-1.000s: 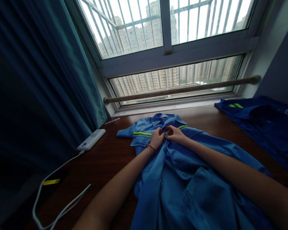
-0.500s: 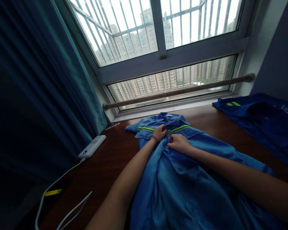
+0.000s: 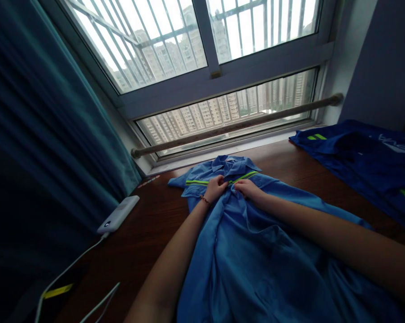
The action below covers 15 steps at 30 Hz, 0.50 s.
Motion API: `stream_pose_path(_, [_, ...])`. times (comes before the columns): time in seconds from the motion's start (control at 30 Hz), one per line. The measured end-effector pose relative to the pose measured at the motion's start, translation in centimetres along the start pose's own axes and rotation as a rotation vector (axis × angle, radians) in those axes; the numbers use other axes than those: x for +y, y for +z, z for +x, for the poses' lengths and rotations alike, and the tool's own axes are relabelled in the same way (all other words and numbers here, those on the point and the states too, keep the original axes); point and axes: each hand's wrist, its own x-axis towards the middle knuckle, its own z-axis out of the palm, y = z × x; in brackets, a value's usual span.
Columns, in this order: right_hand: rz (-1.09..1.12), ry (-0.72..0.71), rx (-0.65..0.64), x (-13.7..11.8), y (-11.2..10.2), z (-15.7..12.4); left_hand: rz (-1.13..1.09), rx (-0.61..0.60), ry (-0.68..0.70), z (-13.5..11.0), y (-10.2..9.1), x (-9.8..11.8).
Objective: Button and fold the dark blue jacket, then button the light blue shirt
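A light blue work shirt [image 3: 256, 255] with a yellow-green reflective stripe lies spread on the dark wooden table [image 3: 148, 233], collar toward the window. My left hand [image 3: 216, 187] pinches the shirt's front edge just below the stripe; a thin bracelet circles that wrist. My right hand [image 3: 247, 188] grips the opposite front edge right beside it, so the two hands almost touch at the chest opening. Both forearms rest over the shirt's body.
A darker blue garment [image 3: 363, 157] with yellow-green marks lies at the table's right. A white power bank [image 3: 119, 214] with a white cable [image 3: 64, 273] sits at the left, by a teal curtain [image 3: 54, 134]. A barred window and a rail [image 3: 236, 126] run along the far edge.
My right hand moved back up next to my left hand at the shirt's front opening. The view swung slightly right and down; the shirt stays in place.
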Motion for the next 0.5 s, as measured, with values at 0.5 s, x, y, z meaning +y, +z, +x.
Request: stream_pose_path(0.5, [0.318, -0.040, -0.142, 0.5, -0.3, -0.1, 0.227, -0.637, -0.129, -2.1, -4.2, 5.6])
